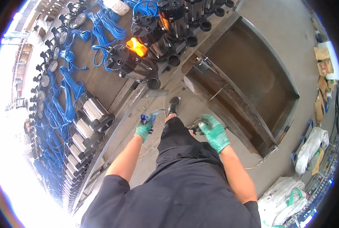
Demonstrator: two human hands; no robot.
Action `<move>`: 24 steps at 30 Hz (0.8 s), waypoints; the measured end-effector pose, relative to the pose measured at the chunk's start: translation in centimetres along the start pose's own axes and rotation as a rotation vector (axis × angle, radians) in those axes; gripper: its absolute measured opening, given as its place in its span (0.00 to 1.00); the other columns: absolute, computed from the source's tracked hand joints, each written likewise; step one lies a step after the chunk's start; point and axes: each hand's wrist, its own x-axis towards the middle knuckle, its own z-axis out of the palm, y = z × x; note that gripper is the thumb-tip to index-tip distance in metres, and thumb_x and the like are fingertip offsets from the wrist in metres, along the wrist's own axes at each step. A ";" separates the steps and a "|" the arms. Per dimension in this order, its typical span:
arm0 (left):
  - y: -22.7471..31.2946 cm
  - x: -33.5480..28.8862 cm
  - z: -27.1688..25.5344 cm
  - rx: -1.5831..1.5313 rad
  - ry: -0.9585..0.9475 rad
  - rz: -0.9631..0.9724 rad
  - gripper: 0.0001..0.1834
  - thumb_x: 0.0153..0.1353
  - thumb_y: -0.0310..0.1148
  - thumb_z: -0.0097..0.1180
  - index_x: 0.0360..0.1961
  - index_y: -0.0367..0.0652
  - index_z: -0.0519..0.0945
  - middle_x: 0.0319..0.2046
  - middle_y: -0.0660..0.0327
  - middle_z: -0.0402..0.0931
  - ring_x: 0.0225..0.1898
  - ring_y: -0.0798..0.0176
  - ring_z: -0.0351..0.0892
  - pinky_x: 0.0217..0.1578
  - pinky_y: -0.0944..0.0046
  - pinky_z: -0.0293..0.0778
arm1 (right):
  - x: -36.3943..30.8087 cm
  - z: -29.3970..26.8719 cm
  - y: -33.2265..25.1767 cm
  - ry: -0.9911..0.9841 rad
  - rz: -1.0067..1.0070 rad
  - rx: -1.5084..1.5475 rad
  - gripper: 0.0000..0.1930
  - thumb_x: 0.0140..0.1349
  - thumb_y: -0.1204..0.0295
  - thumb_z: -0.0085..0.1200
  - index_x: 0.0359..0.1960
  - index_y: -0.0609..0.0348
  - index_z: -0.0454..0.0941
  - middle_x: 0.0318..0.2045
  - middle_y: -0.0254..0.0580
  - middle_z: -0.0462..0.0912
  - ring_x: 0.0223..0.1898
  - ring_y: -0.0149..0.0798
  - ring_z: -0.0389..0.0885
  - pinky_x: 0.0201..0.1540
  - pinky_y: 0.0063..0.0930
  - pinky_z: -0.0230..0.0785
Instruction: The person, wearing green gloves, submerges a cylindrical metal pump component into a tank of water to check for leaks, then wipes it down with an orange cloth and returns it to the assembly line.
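Long brown-topped bench (108,88), left side. Black-capped steel pumps (127,64) stand in a row along its upper-right edge; more steel-bodied pumps (93,108) crowd lower left. Bundled blue cables (72,86) lie among them. Grey floor (287,24): open brown-stained metal bin (253,68), one dark shoe (173,104).

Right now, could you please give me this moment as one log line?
left hand: holding blurred blue item | right hand: grip unclear | ahead: black-topped metal cylinders | ahead-right: metal bin

Gloved left hand (144,129) sat left of the shoe (173,105), fingers curled in a grip. Gloved right hand (213,133) was right of it, slightly blurred, fingers bent. Forearms (125,161) angled forward.
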 end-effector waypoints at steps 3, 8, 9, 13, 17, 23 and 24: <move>-2.2 4.3 -3.4 0.075 0.146 -0.133 0.17 0.65 0.42 0.63 0.51 0.49 0.76 0.36 0.64 0.80 0.32 0.65 0.82 0.26 0.59 0.78 | 0.1 -0.9 1.2 0.059 -0.029 -0.050 0.16 0.72 0.75 0.54 0.59 0.66 0.74 0.45 0.45 0.83 0.39 0.34 0.84 0.42 0.28 0.79; -3.2 8.3 -5.6 -0.207 0.450 0.090 0.31 0.64 0.46 0.65 0.65 0.50 0.71 0.58 0.63 0.76 0.57 0.64 0.74 0.48 0.54 0.77 | -0.6 -1.5 0.0 0.050 0.042 -0.027 0.17 0.71 0.75 0.54 0.60 0.64 0.74 0.45 0.43 0.84 0.39 0.33 0.84 0.42 0.29 0.80; -2.0 7.6 -5.0 -0.207 0.444 0.102 0.31 0.64 0.46 0.65 0.65 0.50 0.71 0.58 0.63 0.76 0.57 0.64 0.74 0.48 0.54 0.77 | -0.6 -1.9 0.1 0.070 0.028 -0.037 0.17 0.72 0.75 0.53 0.60 0.66 0.73 0.43 0.46 0.84 0.37 0.35 0.84 0.40 0.30 0.81; 1.1 2.9 -4.8 0.268 0.009 -0.019 0.34 0.62 0.44 0.68 0.66 0.44 0.72 0.57 0.59 0.77 0.51 0.62 0.78 0.47 0.58 0.77 | -1.0 -2.4 0.4 0.123 -0.011 -0.016 0.16 0.72 0.75 0.52 0.60 0.65 0.73 0.42 0.46 0.84 0.37 0.35 0.84 0.40 0.30 0.81; 12.4 -7.4 -2.4 0.296 -0.229 0.438 0.23 0.66 0.40 0.65 0.57 0.38 0.78 0.45 0.60 0.82 0.42 0.67 0.79 0.45 0.63 0.76 | -1.0 -3.8 0.8 0.193 -0.074 0.056 0.16 0.72 0.75 0.52 0.59 0.65 0.74 0.41 0.46 0.84 0.36 0.35 0.84 0.38 0.31 0.81; 27.9 -14.1 -3.3 -0.116 0.574 1.224 0.16 0.71 0.36 0.58 0.55 0.39 0.76 0.42 0.60 0.81 0.41 0.68 0.79 0.44 0.65 0.75 | -2.2 -6.0 0.1 0.333 -0.344 -0.617 0.15 0.68 0.71 0.56 0.55 0.62 0.79 0.44 0.54 0.86 0.42 0.49 0.87 0.46 0.38 0.79; 30.1 -12.7 -4.6 -0.093 0.479 1.207 0.15 0.72 0.39 0.56 0.52 0.39 0.77 0.39 0.60 0.81 0.41 0.65 0.79 0.45 0.64 0.75 | -2.6 -5.9 -0.7 0.332 -0.356 -0.615 0.15 0.68 0.71 0.56 0.55 0.62 0.79 0.44 0.54 0.86 0.42 0.49 0.87 0.46 0.38 0.79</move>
